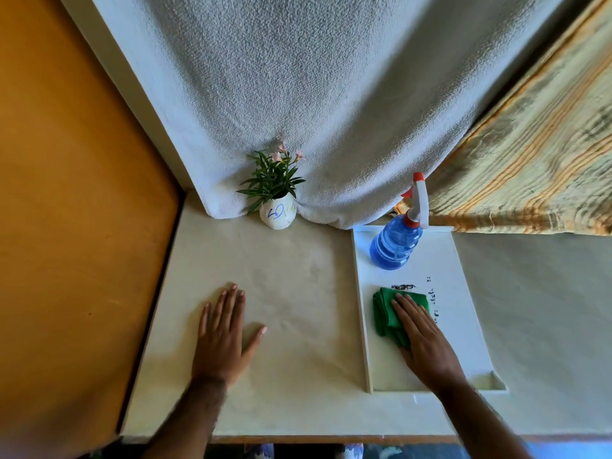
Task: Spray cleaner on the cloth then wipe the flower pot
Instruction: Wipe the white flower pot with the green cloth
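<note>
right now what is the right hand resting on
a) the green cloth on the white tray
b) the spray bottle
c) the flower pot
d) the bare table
a: the right hand lies flat, fingers spread, on the folded green cloth on the white tray, while the spray bottle stands untouched behind it and the flower pot sits far off by the wall.

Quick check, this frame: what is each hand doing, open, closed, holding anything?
Left hand: open, flat on the table, holding nothing.
Right hand: open, fingers flat on the green cloth, not gripping it.
</note>
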The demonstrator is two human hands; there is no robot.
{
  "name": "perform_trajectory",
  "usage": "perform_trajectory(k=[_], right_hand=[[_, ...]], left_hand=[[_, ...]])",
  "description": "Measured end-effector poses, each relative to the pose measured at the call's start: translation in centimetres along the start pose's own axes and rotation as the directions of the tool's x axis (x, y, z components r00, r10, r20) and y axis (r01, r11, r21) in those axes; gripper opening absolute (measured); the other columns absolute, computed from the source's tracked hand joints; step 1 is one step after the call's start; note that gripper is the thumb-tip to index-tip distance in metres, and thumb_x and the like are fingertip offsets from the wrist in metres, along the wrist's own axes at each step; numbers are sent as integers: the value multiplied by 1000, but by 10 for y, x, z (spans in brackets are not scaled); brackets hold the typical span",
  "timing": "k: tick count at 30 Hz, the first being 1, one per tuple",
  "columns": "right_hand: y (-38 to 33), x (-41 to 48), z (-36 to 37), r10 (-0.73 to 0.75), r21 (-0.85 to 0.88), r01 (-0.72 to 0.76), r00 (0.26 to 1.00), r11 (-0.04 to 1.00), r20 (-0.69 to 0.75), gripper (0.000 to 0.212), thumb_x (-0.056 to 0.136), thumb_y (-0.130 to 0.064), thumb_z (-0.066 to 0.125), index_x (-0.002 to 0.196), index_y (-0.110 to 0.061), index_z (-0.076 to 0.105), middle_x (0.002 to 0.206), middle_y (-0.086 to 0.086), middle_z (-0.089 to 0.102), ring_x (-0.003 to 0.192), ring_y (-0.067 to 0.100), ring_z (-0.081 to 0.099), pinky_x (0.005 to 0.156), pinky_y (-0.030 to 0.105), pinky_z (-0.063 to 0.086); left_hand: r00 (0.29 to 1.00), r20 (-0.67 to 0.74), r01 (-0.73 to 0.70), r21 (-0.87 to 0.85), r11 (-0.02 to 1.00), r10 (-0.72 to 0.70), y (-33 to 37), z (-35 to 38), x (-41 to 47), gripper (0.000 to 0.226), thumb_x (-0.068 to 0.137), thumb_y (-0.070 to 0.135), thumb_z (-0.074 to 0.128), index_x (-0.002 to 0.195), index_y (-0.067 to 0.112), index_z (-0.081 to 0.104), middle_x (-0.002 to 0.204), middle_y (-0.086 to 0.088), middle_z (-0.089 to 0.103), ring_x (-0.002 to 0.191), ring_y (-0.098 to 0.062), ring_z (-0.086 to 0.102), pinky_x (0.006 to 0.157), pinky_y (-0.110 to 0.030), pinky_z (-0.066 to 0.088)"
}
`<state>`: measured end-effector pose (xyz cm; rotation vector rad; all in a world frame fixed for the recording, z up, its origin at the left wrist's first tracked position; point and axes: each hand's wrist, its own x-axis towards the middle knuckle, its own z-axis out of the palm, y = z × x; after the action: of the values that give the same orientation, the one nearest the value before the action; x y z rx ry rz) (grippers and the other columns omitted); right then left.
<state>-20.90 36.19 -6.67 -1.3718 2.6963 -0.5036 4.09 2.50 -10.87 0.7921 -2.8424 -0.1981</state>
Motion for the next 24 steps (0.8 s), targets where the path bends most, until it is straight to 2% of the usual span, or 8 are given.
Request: perform_trajectory(k=[3, 7, 10, 12, 14, 16, 19, 24], right_hand=[[0, 4, 4, 12, -39, -14, 999, 999, -49, 83, 76, 13, 76, 150, -3, 41, 155, 12, 43, 146, 24, 35, 123, 37, 24], [-14, 4, -2, 157, -10, -158, 985, 987, -71, 81, 73, 22, 69, 147, -7, 49, 151, 10, 50, 135, 33, 53, 110, 47, 41], [-38, 16, -19, 157, 62, -148, 973, 987, -169, 74, 73, 21, 72, 141, -4, 56, 144, 14, 58, 127, 34, 60, 106, 41, 43], [-61, 34, -29, 45, 111, -22, 977, 994, -208, 61, 84, 16, 61, 141, -4, 56, 146, 13, 56, 133, 29, 54, 113, 34, 40], [-87, 59, -29, -113, 141, 145, 971, 979, -211, 44, 101, -1, 42, 143, -4, 54, 149, 12, 53, 140, 26, 47, 119, 35, 33], [-111, 91, -19, -283, 140, 310, 941, 940, -183, 43, 110, -16, 30, 144, -4, 53, 150, 12, 52, 142, 28, 44, 121, 39, 31], [-138, 139, 6, -501, 33, 509, 855, 860, -131, 41, 110, -17, 36, 144, -5, 54, 149, 15, 53, 142, 32, 46, 120, 45, 33], [-158, 215, 26, -668, -108, 659, 738, 744, -99, 39, 102, -5, 44, 137, -1, 60, 141, 22, 59, 135, 39, 53, 116, 51, 38]], left_hand=[[1000, 7, -1, 3, 1000, 1, -1, 2, 0, 85, 97, 65, 44, 160, 8, 37, 169, -14, 35, 155, -31, 36, 123, -58, 33], [1000, 3, -3, 5, 1000, 3, -1, 2, -1, 85, 97, 65, 46, 160, 8, 37, 169, -14, 35, 155, -30, 36, 123, -59, 34], [1000, 14, 1, 2, 1000, -1, -1, 1, 0, 86, 97, 66, 45, 161, 9, 36, 170, -14, 34, 156, -30, 34, 124, -59, 32], [1000, 15, 1, -3, 1000, -1, -1, 2, 1, 86, 97, 65, 46, 160, 8, 36, 170, -14, 34, 156, -30, 34, 124, -59, 32], [1000, 10, -2, -8, 1000, 2, -2, 3, 0, 85, 97, 65, 47, 160, 8, 37, 170, -14, 34, 156, -30, 35, 123, -59, 32], [1000, 3, -9, -9, 1000, 9, -2, 3, -1, 85, 97, 64, 47, 160, 7, 38, 169, -14, 35, 155, -31, 36, 123, -59, 32], [1000, 3, -12, -11, 1000, 12, -2, 3, -1, 87, 97, 66, 46, 160, 7, 37, 169, -15, 35, 155, -31, 36, 124, -58, 32], [999, 47, 12, 1, 1000, -12, -2, 4, -1, 89, 97, 69, 43, 163, 9, 31, 172, -13, 30, 157, -31, 32, 124, -58, 32]])
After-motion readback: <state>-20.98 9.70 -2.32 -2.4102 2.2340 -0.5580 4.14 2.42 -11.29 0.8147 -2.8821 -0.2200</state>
